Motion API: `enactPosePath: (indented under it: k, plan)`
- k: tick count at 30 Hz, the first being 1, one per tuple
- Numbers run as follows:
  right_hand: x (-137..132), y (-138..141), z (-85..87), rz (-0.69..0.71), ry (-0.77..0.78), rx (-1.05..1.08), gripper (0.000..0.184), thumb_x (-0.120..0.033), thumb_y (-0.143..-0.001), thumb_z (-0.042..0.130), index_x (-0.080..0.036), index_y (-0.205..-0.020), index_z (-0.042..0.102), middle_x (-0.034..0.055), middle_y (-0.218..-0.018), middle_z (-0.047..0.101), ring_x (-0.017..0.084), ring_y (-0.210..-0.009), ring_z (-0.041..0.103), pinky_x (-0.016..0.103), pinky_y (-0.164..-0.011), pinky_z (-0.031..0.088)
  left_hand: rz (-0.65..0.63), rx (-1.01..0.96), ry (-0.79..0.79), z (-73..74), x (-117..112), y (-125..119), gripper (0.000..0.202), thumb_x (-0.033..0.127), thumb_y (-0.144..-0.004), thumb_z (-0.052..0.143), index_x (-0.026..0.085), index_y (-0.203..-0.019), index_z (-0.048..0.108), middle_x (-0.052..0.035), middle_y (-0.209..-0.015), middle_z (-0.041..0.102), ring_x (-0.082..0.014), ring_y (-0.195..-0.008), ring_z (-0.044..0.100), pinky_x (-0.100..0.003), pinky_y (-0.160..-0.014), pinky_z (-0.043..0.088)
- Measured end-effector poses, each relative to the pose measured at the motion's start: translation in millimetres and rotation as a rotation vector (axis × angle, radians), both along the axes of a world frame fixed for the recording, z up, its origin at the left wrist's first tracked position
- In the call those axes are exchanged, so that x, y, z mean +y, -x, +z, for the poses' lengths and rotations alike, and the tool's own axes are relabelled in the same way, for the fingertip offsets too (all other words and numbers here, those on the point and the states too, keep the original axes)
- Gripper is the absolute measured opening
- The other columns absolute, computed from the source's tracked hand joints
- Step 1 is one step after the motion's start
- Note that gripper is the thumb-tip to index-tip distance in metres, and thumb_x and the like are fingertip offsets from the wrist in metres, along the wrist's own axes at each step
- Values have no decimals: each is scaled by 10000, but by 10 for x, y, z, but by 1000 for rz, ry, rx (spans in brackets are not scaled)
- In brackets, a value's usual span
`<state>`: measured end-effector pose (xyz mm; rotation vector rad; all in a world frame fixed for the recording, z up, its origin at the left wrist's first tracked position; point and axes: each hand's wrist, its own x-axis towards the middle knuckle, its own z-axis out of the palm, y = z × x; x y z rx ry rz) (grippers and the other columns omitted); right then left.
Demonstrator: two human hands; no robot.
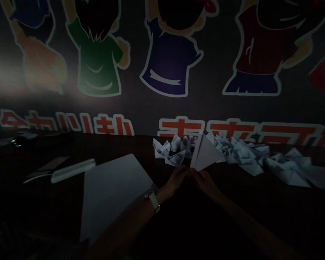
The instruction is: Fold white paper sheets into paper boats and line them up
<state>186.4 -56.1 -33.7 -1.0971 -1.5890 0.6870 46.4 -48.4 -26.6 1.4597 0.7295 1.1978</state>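
Observation:
A folded sheet of white paper, triangular in outline, stands tilted up between my hands. My left hand, with a watch on its wrist, pinches the paper's lower left corner. Close beside it, my right hand is closed on the lower edge of the same paper. The dim light hides most of the fingertips. Just beyond my hands sit several folded paper boats, and more paper boats are crowded together to the right.
White paper sheets lie on the dark table to the left, partly under my left forearm. Beside them is a long pale object that I cannot make out. A wall with painted cartoon figures and red characters rises behind the table.

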Motion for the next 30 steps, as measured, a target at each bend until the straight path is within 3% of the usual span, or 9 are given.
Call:
enactPosePath:
  k: [5,9,11,14,16,20,24,30]
  plan:
    - [-61,75,-91,252,105,-110,388,-494,-785,506,-167,-591,582,-22,-497,527,106,-466,462,207,-446,327,166,-211,49,89,65,56,405,519,-701,598,145,-852,631,-41,-857,633,-171,-821,545,-289,-772,403]
    - [-268,169,-81,523,195,-192,322,-448,-806,503,-165,-675,584,-25,-547,557,92,-477,483,193,-452,335,248,-292,40,233,99,170,410,519,-657,651,123,-759,633,-20,-701,620,-132,-655,536,-240,-618,398]
    - [-337,199,-96,572,290,-161,286,-456,-771,553,-172,-778,589,-28,-573,579,96,-477,497,197,-453,355,238,-311,64,265,103,204,412,517,-635,671,113,-688,615,-3,-604,583,-110,-573,508,-223,-555,377]
    - [-339,212,-101,506,429,-14,456,-506,-644,669,-185,-954,576,-19,-619,627,131,-493,538,240,-474,407,201,-319,94,238,111,203,420,521,-606,690,117,-663,593,17,-568,550,-89,-522,475,-208,-517,353]
    - [-289,198,-49,439,412,201,572,-583,-608,660,-187,-1013,581,18,-717,673,180,-607,597,306,-588,460,186,-290,96,188,123,177,434,541,-611,675,122,-658,573,25,-573,534,-79,-512,453,-203,-506,338]
    - [-160,98,166,325,343,551,629,-714,-622,539,-176,-922,670,78,-856,706,270,-897,613,382,-846,423,232,-168,95,95,131,111,485,601,-616,626,123,-637,546,21,-586,515,-86,-538,441,-207,-513,330]
    - [-26,-69,278,273,380,501,573,-680,-656,525,-170,-840,710,79,-812,714,294,-920,617,413,-837,433,178,-1,65,16,81,47,486,610,-655,581,125,-687,578,1,-626,536,-110,-587,460,-222,-531,336]
    - [160,-173,98,79,164,278,367,-533,-544,692,-207,-710,723,40,-776,721,272,-835,632,408,-807,446,7,270,-13,-140,50,-60,478,583,-737,497,114,-680,566,14,-585,478,-97,-547,413,-230,-505,319]
